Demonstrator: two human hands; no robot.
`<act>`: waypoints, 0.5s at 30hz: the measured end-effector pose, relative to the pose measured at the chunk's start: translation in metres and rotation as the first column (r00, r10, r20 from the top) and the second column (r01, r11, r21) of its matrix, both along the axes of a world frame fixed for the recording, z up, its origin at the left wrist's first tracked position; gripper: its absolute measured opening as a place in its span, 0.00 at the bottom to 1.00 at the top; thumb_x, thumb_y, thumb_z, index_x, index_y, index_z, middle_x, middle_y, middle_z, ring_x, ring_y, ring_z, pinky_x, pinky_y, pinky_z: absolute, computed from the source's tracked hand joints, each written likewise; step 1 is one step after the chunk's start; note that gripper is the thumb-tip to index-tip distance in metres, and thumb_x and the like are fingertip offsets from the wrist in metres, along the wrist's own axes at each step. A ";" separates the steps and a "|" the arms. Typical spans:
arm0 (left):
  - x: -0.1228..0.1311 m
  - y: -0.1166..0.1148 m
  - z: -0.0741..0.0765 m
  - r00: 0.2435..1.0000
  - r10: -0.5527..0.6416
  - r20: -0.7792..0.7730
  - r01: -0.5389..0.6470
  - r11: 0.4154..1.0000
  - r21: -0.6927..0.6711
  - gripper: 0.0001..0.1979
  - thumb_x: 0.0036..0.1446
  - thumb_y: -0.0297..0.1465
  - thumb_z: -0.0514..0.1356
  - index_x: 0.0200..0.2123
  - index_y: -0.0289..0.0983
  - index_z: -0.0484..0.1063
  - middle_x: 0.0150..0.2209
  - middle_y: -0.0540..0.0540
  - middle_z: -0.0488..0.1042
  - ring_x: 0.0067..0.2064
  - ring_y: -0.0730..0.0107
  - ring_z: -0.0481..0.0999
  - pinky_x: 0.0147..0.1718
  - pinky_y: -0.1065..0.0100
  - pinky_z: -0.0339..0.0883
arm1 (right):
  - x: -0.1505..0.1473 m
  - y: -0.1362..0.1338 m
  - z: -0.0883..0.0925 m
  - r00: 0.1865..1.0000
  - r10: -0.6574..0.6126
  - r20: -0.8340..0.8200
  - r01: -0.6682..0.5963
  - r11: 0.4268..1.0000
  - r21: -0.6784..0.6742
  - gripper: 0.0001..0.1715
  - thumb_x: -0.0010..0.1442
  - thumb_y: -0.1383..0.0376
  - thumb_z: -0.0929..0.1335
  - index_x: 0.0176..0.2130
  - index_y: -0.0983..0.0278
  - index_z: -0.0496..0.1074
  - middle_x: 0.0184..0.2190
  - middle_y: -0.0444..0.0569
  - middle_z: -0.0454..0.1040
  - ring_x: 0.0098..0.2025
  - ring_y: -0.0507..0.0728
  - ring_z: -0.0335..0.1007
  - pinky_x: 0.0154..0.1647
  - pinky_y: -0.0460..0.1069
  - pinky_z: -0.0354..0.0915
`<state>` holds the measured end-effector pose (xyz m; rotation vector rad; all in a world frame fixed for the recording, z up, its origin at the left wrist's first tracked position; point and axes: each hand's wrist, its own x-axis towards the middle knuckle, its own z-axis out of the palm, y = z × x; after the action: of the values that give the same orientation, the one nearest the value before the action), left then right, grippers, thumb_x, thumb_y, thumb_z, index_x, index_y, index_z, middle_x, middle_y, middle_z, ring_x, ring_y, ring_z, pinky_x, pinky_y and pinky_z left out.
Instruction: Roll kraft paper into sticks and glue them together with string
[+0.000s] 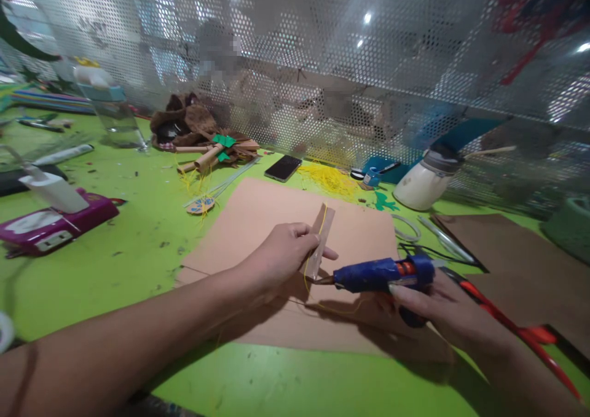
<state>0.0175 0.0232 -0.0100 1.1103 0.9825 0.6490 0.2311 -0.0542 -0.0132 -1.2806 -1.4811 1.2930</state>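
Note:
My left hand (pixel 288 251) pinches a narrow brown strip (pixel 326 223), tilted above brown paper sheets (pixel 262 208). A thin yellow strand (pixel 321 220) runs along the strip and loops down below it toward the right. My right hand (pixel 428 303) is wrapped round a blue glue gun (pixel 369 274), whose nozzle points left and meets or nearly meets the strip's lower end. Part of the gun's handle and some fingers of my right hand are hidden. Under both hands, the sheets lie on the green table (pixel 258 380).
A phone (pixel 283 167), yellow strands (pixel 329 179) and a white jar (pixel 421 183) stand or lie behind the sheets. Red-handled scissors (pixel 511 325) lie at the right. At the left are a purple power strip (pixel 92 217) and a clear cup (pixel 115 119). Perforated metal (pixel 286 67) rises behind.

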 end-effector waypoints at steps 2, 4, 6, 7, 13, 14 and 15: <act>0.000 0.000 -0.001 1.000 0.002 -0.018 -0.002 1.000 0.012 0.06 0.54 0.30 0.56 0.34 0.34 0.69 0.36 0.42 0.78 0.25 0.72 0.72 0.24 0.71 0.65 | 0.004 0.000 -0.002 1.000 -0.001 0.013 0.001 1.000 0.006 0.14 0.53 0.56 0.71 0.37 0.62 0.78 0.31 0.50 0.76 0.35 0.58 0.71 0.38 0.50 0.68; 0.000 0.001 -0.003 0.999 0.003 -0.036 -0.002 0.999 0.032 0.07 0.53 0.31 0.56 0.33 0.34 0.70 0.35 0.42 0.78 0.25 0.73 0.71 0.23 0.72 0.63 | 0.006 0.000 -0.005 1.000 -0.019 0.019 0.018 1.000 0.016 0.14 0.54 0.55 0.70 0.33 0.63 0.77 0.27 0.49 0.75 0.31 0.57 0.69 0.34 0.49 0.67; 0.000 0.001 -0.004 0.999 0.000 -0.040 0.003 0.998 0.057 0.07 0.53 0.32 0.56 0.31 0.34 0.70 0.34 0.43 0.78 0.25 0.72 0.71 0.23 0.72 0.62 | 0.005 0.001 -0.007 0.999 -0.032 0.015 0.031 0.999 0.032 0.14 0.55 0.55 0.70 0.32 0.63 0.77 0.26 0.48 0.73 0.30 0.56 0.68 0.32 0.49 0.66; 0.000 0.001 -0.005 0.999 0.000 -0.040 0.002 0.998 0.069 0.06 0.52 0.31 0.56 0.30 0.34 0.70 0.33 0.43 0.78 0.25 0.72 0.71 0.23 0.72 0.62 | 0.003 0.001 -0.008 1.000 -0.029 0.009 0.029 0.999 0.042 0.14 0.55 0.55 0.70 0.32 0.63 0.77 0.26 0.48 0.73 0.30 0.56 0.68 0.33 0.49 0.66; 0.001 0.000 -0.002 0.999 -0.001 -0.038 0.002 1.000 0.025 0.06 0.53 0.31 0.56 0.31 0.34 0.70 0.31 0.44 0.78 0.23 0.73 0.70 0.21 0.73 0.60 | 0.002 0.004 -0.008 1.000 0.012 0.021 -0.013 1.000 0.015 0.15 0.54 0.54 0.70 0.31 0.64 0.75 0.26 0.48 0.71 0.30 0.56 0.66 0.32 0.49 0.64; 0.001 0.000 -0.002 0.999 0.001 -0.034 0.000 1.000 0.020 0.06 0.53 0.31 0.56 0.31 0.34 0.70 0.32 0.43 0.78 0.23 0.73 0.70 0.21 0.73 0.60 | 0.004 0.004 -0.008 0.999 0.011 0.037 -0.011 1.000 0.004 0.16 0.54 0.53 0.70 0.29 0.64 0.74 0.25 0.48 0.70 0.29 0.56 0.65 0.30 0.48 0.64; 0.001 0.000 -0.002 1.000 0.005 -0.029 -0.004 1.000 0.018 0.06 0.53 0.31 0.56 0.32 0.34 0.70 0.33 0.42 0.78 0.23 0.73 0.70 0.21 0.72 0.60 | 0.006 0.005 -0.009 0.999 0.009 0.054 -0.009 1.000 -0.003 0.17 0.54 0.52 0.69 0.27 0.64 0.73 0.24 0.47 0.70 0.28 0.56 0.64 0.29 0.48 0.63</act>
<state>0.0187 0.0231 -0.0122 1.1365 1.0063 0.6476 0.2376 -0.0497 -0.0223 -1.3210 -1.5248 1.2762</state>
